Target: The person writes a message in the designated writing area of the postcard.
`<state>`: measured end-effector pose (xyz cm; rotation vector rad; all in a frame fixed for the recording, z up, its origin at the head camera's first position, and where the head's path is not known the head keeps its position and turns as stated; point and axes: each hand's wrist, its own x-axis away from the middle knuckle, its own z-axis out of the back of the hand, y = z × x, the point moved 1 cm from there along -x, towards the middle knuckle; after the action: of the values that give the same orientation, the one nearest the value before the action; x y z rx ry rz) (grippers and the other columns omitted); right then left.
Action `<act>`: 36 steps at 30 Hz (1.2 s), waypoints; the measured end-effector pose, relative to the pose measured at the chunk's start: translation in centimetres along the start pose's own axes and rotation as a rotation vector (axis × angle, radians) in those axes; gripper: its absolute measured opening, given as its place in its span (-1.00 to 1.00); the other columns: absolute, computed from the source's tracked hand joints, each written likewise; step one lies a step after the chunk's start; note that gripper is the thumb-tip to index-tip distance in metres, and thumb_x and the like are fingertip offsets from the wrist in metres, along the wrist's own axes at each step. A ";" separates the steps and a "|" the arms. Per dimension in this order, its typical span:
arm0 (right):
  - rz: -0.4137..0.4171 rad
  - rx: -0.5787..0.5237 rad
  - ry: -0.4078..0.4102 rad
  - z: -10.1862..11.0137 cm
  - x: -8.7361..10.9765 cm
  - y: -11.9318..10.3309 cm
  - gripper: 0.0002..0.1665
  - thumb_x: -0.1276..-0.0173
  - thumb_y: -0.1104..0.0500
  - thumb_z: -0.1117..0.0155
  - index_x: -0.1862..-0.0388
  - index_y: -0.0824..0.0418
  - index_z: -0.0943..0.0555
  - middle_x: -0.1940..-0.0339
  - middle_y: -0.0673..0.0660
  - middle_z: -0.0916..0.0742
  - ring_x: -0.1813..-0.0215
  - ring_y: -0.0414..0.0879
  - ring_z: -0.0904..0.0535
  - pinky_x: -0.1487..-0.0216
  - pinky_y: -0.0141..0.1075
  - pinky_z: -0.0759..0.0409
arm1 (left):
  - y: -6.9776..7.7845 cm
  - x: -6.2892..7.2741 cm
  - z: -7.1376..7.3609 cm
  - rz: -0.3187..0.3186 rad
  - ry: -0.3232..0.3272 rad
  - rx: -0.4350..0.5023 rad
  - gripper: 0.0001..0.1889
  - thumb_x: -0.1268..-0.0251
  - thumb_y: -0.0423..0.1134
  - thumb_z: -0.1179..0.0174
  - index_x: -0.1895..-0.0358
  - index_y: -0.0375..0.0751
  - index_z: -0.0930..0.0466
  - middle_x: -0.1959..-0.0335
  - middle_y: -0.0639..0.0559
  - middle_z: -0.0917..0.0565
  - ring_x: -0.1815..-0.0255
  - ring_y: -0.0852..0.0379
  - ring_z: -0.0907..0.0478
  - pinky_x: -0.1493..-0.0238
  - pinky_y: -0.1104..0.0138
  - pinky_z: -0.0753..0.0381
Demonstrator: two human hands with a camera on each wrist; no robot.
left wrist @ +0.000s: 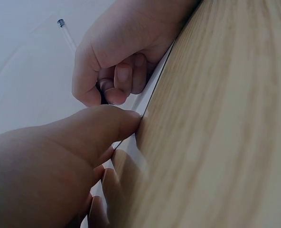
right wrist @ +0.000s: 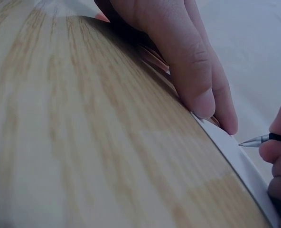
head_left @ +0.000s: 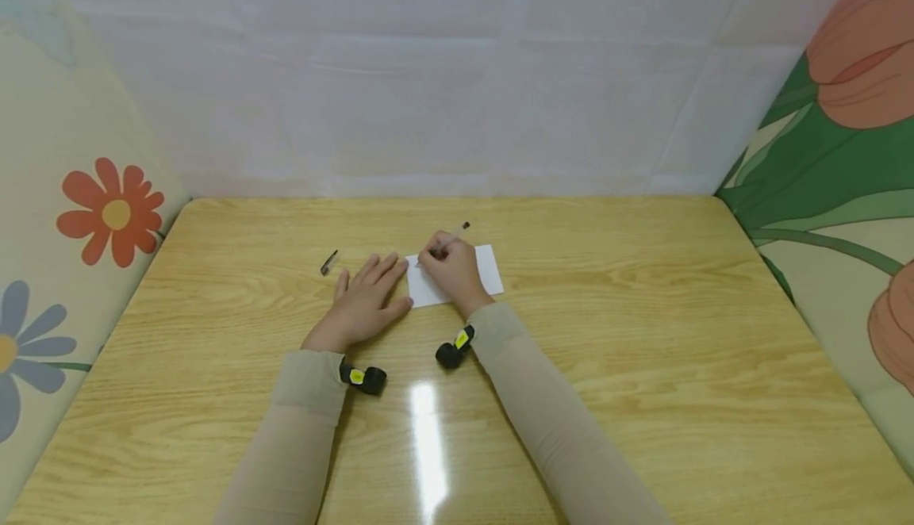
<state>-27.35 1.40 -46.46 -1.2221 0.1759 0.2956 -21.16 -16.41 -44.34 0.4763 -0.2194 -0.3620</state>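
Observation:
A white sheet of paper (head_left: 490, 270) lies flat on the wooden table. My right hand (head_left: 455, 271) rests over it and pinches a pen (head_left: 457, 231) with a clear barrel and dark end. In the right wrist view the pen's silver tip (right wrist: 254, 141) points down at the paper (right wrist: 226, 142) near its left part. My left hand (head_left: 362, 303) lies flat with fingers spread. Its thumb (left wrist: 119, 122) and index fingertip touch the paper's left edge. A pen cap (head_left: 329, 262) with a dark clip lies just beyond the left little finger.
The wooden table (head_left: 643, 335) reaches a white cloth backdrop (head_left: 428, 97) at the far side. Flower-printed panels stand at left (head_left: 107, 128) and right (head_left: 842, 160). Each wrist wears a black strap with a small camera.

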 end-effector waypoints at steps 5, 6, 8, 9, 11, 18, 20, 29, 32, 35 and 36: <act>-0.003 0.005 0.000 0.0 -0.1 0.0 -0.88 -0.26 0.31 -0.27 0.48 0.23 -0.63 0.55 0.02 -0.61 0.42 -0.23 -0.44 0.34 -0.46 -0.41 | 0.0 -0.1 -0.1 -0.003 0.000 0.002 -0.25 -0.58 0.08 0.00 -0.65 -0.16 0.00 -0.67 -0.19 0.06 -0.66 -0.28 0.30 -0.45 -0.35 0.51; -0.004 0.004 -0.002 0.0 -0.1 0.0 -0.88 -0.27 0.31 -0.27 0.48 0.23 -0.63 0.55 0.02 -0.61 0.42 -0.23 -0.44 0.34 -0.46 -0.41 | 0.0 -0.1 -0.1 -0.004 0.002 0.005 -0.25 -0.58 0.07 -0.01 -0.64 -0.17 0.00 -0.67 -0.20 0.06 -0.65 -0.28 0.30 -0.45 -0.36 0.51; -0.006 0.005 -0.007 0.0 -0.1 0.0 -0.89 -0.27 0.31 -0.27 0.47 0.23 -0.63 0.54 0.02 -0.61 0.42 -0.23 -0.45 0.33 -0.46 -0.42 | 0.0 -0.1 -0.1 0.000 0.001 0.003 -0.25 -0.58 0.07 -0.01 -0.65 -0.16 0.01 -0.67 -0.18 0.06 -0.66 -0.27 0.30 -0.45 -0.34 0.52; -0.007 0.002 -0.010 0.0 -0.1 0.0 -0.89 -0.27 0.31 -0.27 0.47 0.23 -0.63 0.54 0.02 -0.62 0.42 -0.23 -0.45 0.33 -0.46 -0.42 | 0.0 -0.1 0.0 -0.001 0.003 0.004 -0.25 -0.58 0.07 -0.02 -0.65 -0.16 0.01 -0.67 -0.19 0.06 -0.66 -0.27 0.30 -0.45 -0.35 0.52; -0.007 0.001 -0.014 0.0 -0.1 -0.1 -0.89 -0.27 0.32 -0.27 0.46 0.23 -0.63 0.54 0.02 -0.62 0.42 -0.23 -0.45 0.33 -0.46 -0.42 | 0.0 0.0 0.0 0.000 0.003 0.001 -0.25 -0.58 0.07 -0.02 -0.65 -0.16 0.01 -0.67 -0.19 0.06 -0.66 -0.27 0.30 -0.45 -0.35 0.51; -0.003 -0.007 -0.011 0.0 -0.2 0.0 -0.90 -0.24 0.33 -0.27 0.48 0.24 -0.62 0.57 0.02 -0.59 0.44 -0.23 -0.43 0.36 -0.46 -0.40 | 0.2 0.0 0.2 -0.001 0.004 0.005 -0.25 -0.58 0.06 -0.02 -0.64 -0.17 0.00 -0.67 -0.19 0.06 -0.66 -0.27 0.30 -0.45 -0.35 0.52; -0.004 -0.010 -0.011 0.0 -0.2 0.0 -0.90 -0.24 0.34 -0.28 0.48 0.24 -0.62 0.57 0.01 -0.59 0.45 -0.24 -0.43 0.36 -0.46 -0.40 | 0.2 -0.1 0.2 0.002 0.002 0.001 -0.25 -0.58 0.06 -0.01 -0.65 -0.16 0.01 -0.67 -0.18 0.07 -0.66 -0.26 0.30 -0.45 -0.34 0.52; -0.006 -0.013 -0.012 0.0 -0.1 0.0 -0.89 -0.26 0.33 -0.28 0.47 0.25 -0.63 0.57 0.01 -0.59 0.44 -0.24 -0.43 0.36 -0.46 -0.39 | 0.1 0.0 0.0 -0.002 0.017 0.009 -0.26 -0.57 0.04 -0.03 -0.64 -0.18 -0.02 -0.66 -0.20 0.04 -0.65 -0.28 0.28 -0.46 -0.35 0.50; 0.003 -0.004 -0.008 -0.1 -0.1 0.1 -0.89 -0.26 0.31 -0.28 0.48 0.23 -0.64 0.57 0.01 -0.60 0.45 -0.25 -0.43 0.36 -0.46 -0.39 | 0.2 0.0 0.1 0.002 0.010 0.003 -0.26 -0.57 0.04 -0.03 -0.64 -0.17 -0.01 -0.66 -0.19 0.05 -0.66 -0.27 0.29 -0.45 -0.35 0.51; 0.016 0.005 -0.007 -0.1 -0.1 0.2 -0.89 -0.26 0.29 -0.28 0.47 0.22 -0.65 0.57 0.00 -0.61 0.45 -0.25 -0.44 0.38 -0.45 -0.40 | 0.2 0.0 0.1 0.007 0.004 -0.011 -0.26 -0.58 0.05 -0.02 -0.64 -0.17 0.00 -0.66 -0.19 0.05 -0.66 -0.27 0.28 -0.46 -0.35 0.50; 0.018 0.006 -0.010 -0.1 -0.1 0.3 -0.89 -0.26 0.28 -0.28 0.46 0.22 -0.66 0.57 0.00 -0.62 0.46 -0.25 -0.44 0.38 -0.45 -0.40 | 0.2 0.0 0.1 0.008 0.003 -0.015 -0.26 -0.59 0.05 -0.02 -0.64 -0.17 0.00 -0.66 -0.19 0.05 -0.66 -0.27 0.28 -0.46 -0.35 0.49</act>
<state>-27.58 1.39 -46.70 -1.2134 0.1795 0.3162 -21.11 -16.27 -44.16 0.4613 -0.2153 -0.3553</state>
